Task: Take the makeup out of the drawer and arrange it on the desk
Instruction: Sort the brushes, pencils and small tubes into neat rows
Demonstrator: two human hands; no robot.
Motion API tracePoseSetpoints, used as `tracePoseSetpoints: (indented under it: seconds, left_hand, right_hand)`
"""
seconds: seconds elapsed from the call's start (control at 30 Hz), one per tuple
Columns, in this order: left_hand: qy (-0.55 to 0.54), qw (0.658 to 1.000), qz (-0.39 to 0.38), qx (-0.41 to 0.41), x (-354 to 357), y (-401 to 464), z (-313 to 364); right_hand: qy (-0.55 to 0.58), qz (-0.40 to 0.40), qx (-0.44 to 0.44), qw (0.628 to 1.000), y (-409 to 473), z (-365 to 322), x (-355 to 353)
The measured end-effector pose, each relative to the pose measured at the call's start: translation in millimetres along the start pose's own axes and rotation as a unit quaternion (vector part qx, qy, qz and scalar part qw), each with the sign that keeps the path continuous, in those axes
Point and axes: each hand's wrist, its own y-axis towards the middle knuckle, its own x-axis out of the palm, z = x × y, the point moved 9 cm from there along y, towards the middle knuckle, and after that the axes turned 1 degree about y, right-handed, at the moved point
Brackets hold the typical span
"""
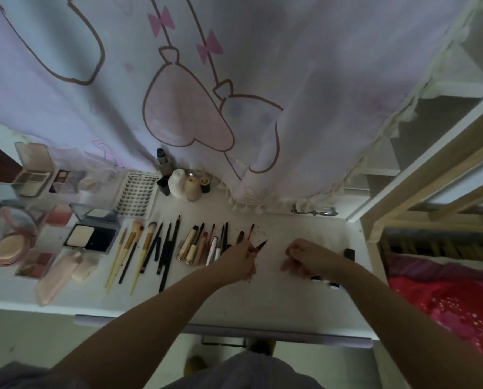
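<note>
1. My left hand (pixel 241 255) pinches a thin red stick (pixel 258 245), long axis slanting up-right.
2. Right hand (pixel 305 255): fingers curled, contents unclear.
3. Slot for it: just right of the pencil row (pixel 220 242) on desk (pixel 291 299); left hand nearer.

hands (pixel 240 255): 2 | bamboo-handled brushes (pixel 129 245): 4 | open powder compacts (pixel 91 234): 2 | lash tray (pixel 135 196): 1

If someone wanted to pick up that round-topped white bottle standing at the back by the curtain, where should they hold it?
Pinch the white bottle around its upper body from above and the front. It stands upright, with a dark box close on its left and a tan bottle on its right, so the sides look crowded.
</note>
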Motion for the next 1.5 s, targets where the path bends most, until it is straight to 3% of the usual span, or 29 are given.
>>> tracePoseSetpoints:
  seconds: [0.17,0.27,0.43,0.6,0.73,0.87,0.97,1.07,1.3,1.4,1.5]
  left_hand:
    - [0.093,0.987,0.128,-0.029,-11,25,15]
    - [0.206,0.968,0.138,-0.044,-13,37,16]
    - [0.378,0.914,0.14,-0.035,-10,55,16]
    - [0.462,0.878,0.123,-0.02,-10,62,15]
    - [0.46,0.88,0.12,-0.022,-17,60,9]
    - [0.391,0.907,0.154,0.039,-12,55,30]
    - [0.31,0.939,0.129,0.068,31,57,48]
    - [0.245,0.965,0.097,0.001,70,63,47]
    - [0.243,0.962,0.105,-0.068,75,77,40]
    - [0.224,0.962,0.147,-0.046,57,68,41]
    - [0.307,0.933,0.186,0.03,40,56,54]
  right_hand:
    - [-0.069,0.1,0.003,0.993,30,3,17]
    - [-0.179,0.138,-0.002,0.974,38,2,19]
    - [-0.251,0.124,-0.017,0.96,50,-6,35]
    - [-0.285,0.119,-0.035,0.95,61,-14,44]
    - [-0.263,0.127,-0.048,0.955,54,-20,33]
    - [-0.26,0.182,-0.055,0.947,46,-23,-30]
    - [-0.302,0.142,0.006,0.943,46,-8,-60]
    - [-0.322,0.092,0.044,0.941,51,6,-56]
    - [-0.32,0.1,0.006,0.942,61,2,-43]
    - [-0.287,0.091,0.0,0.954,63,-2,-40]
    - [-0.244,0.049,-0.001,0.968,62,-8,-38]
